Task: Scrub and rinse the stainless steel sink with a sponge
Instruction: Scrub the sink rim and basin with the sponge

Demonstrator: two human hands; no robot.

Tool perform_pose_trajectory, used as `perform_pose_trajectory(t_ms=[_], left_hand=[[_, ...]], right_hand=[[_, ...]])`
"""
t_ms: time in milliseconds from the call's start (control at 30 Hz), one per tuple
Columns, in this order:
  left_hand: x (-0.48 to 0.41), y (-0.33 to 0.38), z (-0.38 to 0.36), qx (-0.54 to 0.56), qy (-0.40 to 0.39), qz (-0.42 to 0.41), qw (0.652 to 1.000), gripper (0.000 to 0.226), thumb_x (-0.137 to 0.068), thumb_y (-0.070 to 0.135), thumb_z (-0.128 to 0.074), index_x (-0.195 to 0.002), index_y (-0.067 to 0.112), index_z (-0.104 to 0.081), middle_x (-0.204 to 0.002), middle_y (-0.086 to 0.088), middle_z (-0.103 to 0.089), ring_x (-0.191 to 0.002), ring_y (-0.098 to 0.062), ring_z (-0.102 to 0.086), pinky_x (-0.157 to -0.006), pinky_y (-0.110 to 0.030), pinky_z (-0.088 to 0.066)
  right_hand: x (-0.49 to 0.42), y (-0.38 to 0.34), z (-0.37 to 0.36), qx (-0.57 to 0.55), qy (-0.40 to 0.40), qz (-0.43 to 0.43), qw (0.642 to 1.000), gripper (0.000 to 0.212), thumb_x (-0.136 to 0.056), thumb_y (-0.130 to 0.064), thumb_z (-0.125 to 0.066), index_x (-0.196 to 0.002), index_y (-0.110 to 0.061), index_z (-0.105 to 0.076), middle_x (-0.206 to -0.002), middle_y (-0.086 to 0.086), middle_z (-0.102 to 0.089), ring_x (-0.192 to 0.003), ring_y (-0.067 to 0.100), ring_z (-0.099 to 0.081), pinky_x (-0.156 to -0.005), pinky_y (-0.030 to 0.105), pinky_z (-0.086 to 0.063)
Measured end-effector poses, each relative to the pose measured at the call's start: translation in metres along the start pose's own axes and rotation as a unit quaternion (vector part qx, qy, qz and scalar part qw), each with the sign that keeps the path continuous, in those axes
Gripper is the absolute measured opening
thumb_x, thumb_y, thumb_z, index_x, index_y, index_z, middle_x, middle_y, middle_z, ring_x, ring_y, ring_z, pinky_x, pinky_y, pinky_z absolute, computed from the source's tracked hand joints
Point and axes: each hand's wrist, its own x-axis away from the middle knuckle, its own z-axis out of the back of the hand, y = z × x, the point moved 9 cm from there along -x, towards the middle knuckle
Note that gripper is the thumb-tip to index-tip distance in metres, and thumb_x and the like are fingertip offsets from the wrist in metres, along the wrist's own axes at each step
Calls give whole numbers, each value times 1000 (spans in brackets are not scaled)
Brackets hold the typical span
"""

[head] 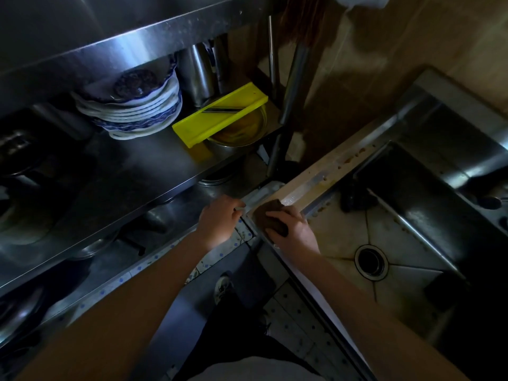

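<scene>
Floor (288,312) nearest: pale perforated matting w/ one shoe (222,287) on it, between the shelving and the sink front. Room is dim, steel all round.

Both forearms reach fwd to the near-left corner of the stainless sink (338,232). R hand (294,229) is palm down, fingers wrapped over a dark brown sponge (268,213), pressing it flat on the corner of the rim. L hand (217,221) is just beside it, on the outer side of the corner; its fingers look curled over the lip as a grip, though the light is poor there.

Rim strip beyond the sponge runs up-right, wet and spotted w/ brown bits, nothing standing on it. Basin floor is open around the round drain (371,261).

Further back-left, a steel shelf (123,171) carries a stack of blue-and-white plates (137,111) and a yellow slicer (220,116) lying across a metal bowl (239,130). Brownish wall behind.
</scene>
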Motion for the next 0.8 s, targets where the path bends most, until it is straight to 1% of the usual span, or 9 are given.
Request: perform_pose_trajectory(t_ms=[67, 133, 267, 367, 433, 533, 667, 800], left_hand=[[2, -4, -1, -5, -7, 3, 1000, 25, -96, 26, -47, -115, 22, -62, -116, -4, -60, -105, -21, -58, -94, -47, -44], [4, -8, -2, -8, -17, -1, 1000, 23, -96, 26, -47, -115, 21, -61, -116, -5, -57, -107, -22, -55, -95, -47, -43], [9, -10, 0, -17, -18, -7, 1000, 24, -96, 27, -49, -117, 20, -59, -119, -5, -57, -111, -23, -53, -96, -46, -42], [11, -8, 2, -18, -16, -11, 1000, 26, -96, 28, -49, -118, 20, -59, -120, -6, -56, -111, -23, -53, -96, -46, -43], [11, -6, 2, -21, -14, -14, 1000, 27, -96, 29, -49, -119, 19, -59, -120, -6, -57, -110, -22, -54, -95, -44, -44], [9, 0, 1, -28, -10, -22, 999, 29, -95, 31, -50, -121, 19, -59, -119, -6, -58, -106, -20, -56, -93, -40, -45], [6, 7, -6, -28, -16, -31, 999, 33, -94, 34, -51, -121, 18, -58, -120, -6, -58, -106, -21, -56, -91, -38, -46], [4, 10, -12, -18, -23, -34, 999, 31, -94, 37, -51, -120, 20, -57, -117, -4, -57, -102, -18, -57, -88, -35, -45]], right_hand=[[-3, 1, 0, 21, 7, 1, 1000, 40, -81, -29, -67, -120, -29, -61, -124, -2, -51, -113, 23, -48, -86, 35, -47], [-8, 4, 3, 21, 20, -2, 1000, 39, -80, -27, -67, -119, -27, -60, -121, 0, -50, -110, 25, -50, -83, 37, -50], [-18, 11, 9, 53, 35, -8, 998, 39, -81, -24, -64, -119, -27, -57, -121, 2, -47, -110, 28, -49, -81, 42, -53], [-23, 20, 19, 66, 58, -21, 996, 41, -81, -20, -65, -120, -26, -55, -123, 4, -45, -111, 30, -48, -79, 42, -53], [-28, 30, 28, 44, 77, -48, 995, 43, -80, -16, -66, -121, -24, -56, -124, 5, -46, -110, 31, -48, -82, 42, -52], [-36, 38, 35, 10, 75, -70, 995, 42, -79, -12, -67, -119, -21, -58, -122, 6, -48, -108, 32, -51, -92, 44, -50], [-24, 35, 28, -24, 67, -56, 996, 38, -77, -11, -70, -114, -19, -62, -118, 4, -51, -105, 28, -54, -90, 39, -50], [-4, 33, 10, 10, 56, -26, 998, 39, -79, -12, -67, -116, -24, -62, -124, 2, -49, -108, 30, -48, -91, 38, -45]])
